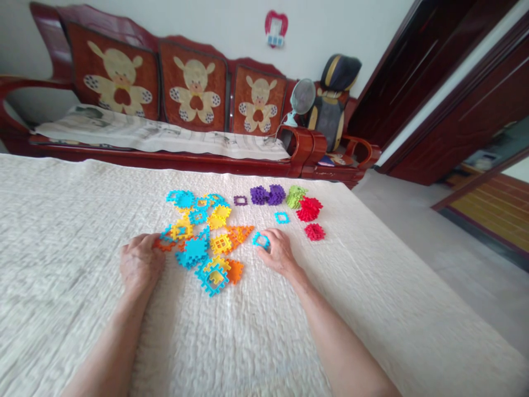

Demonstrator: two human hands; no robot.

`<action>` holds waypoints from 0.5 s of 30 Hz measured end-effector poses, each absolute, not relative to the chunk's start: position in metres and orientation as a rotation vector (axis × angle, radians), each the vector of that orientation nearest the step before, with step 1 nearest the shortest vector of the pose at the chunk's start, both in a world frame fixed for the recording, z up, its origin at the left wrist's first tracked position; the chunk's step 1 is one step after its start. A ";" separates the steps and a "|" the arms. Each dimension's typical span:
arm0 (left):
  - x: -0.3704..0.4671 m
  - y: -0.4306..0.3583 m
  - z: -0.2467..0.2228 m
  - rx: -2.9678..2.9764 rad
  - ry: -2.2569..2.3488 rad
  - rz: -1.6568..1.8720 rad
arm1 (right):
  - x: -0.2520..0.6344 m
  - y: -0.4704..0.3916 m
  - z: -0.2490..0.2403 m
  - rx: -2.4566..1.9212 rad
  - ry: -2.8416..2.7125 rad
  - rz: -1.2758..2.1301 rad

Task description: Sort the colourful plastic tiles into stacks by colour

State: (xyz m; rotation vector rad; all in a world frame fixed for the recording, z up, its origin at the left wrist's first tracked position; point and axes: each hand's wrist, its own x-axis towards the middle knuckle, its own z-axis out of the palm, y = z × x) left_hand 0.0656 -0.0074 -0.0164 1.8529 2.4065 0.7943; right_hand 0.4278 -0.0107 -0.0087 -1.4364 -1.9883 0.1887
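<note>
My right hand [279, 252] pinches a blue square frame piece [261, 240] with toothed edges, just right of a mixed pile. My left hand [142, 262] rests on the cover at the pile's left side. Its fingers are curled, and their tips meet an orange piece [166, 244]; whatever lies inside them is hidden. Between the hands lie blue pieces [195, 249], yellow pieces [221, 243] and an orange triangle [239, 236], overlapping. Another blue frame piece [281, 218] lies flat beyond my right hand.
Sorted stacks of purple [268, 194], green [296, 196] and red pieces [309, 209] stand at the far right, with a smaller red stack [314, 232] nearer. A purple frame [240, 200] lies left of them. Beyond the quilted cover [82, 220] are a wooden sofa [185, 157] and a fan [303, 96].
</note>
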 end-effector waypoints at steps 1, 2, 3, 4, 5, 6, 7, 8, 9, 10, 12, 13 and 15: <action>0.066 -0.008 -0.015 1.855 2.406 0.789 | 0.428 -0.011 -0.009 -1.417 -2.015 0.206; 0.067 -0.008 -0.014 1.856 2.404 0.781 | 0.429 -0.011 -0.009 -1.408 -2.011 0.214; 0.067 -0.008 -0.013 1.854 2.405 0.770 | 0.432 -0.009 -0.008 -1.425 -1.973 0.205; 0.068 -0.008 -0.013 1.848 2.408 0.759 | 0.435 -0.005 -0.007 -1.473 -1.908 0.173; 0.068 -0.008 -0.012 1.841 2.409 0.749 | 0.438 0.000 -0.005 -1.547 -1.828 0.124; 0.069 -0.008 -0.011 1.835 2.410 0.743 | 0.442 0.007 -0.003 -1.639 -1.749 0.071; 0.069 -0.008 -0.010 1.828 2.411 0.742 | 0.446 0.015 -0.001 -1.739 -1.682 0.024; 0.070 -0.008 -0.010 1.824 2.407 0.742 | 0.450 0.024 0.002 -1.843 -1.634 -0.013; 0.070 -0.009 -0.009 1.819 2.402 0.745 | 0.453 0.033 0.005 -1.948 -1.596 -0.032; 0.070 -0.009 -0.008 1.813 2.398 0.749 | 0.456 0.042 0.007 -2.047 -1.561 -0.041; 0.071 -0.009 -0.007 1.809 2.386 0.750 | 0.461 0.056 0.010 -2.185 -1.528 -0.027; 0.071 -0.010 -0.006 1.813 2.382 0.751 | 0.464 0.061 0.011 -2.216 -1.540 -0.005; 0.072 -0.010 -0.005 1.825 2.379 0.757 | 0.471 0.067 0.010 -2.199 -1.619 0.059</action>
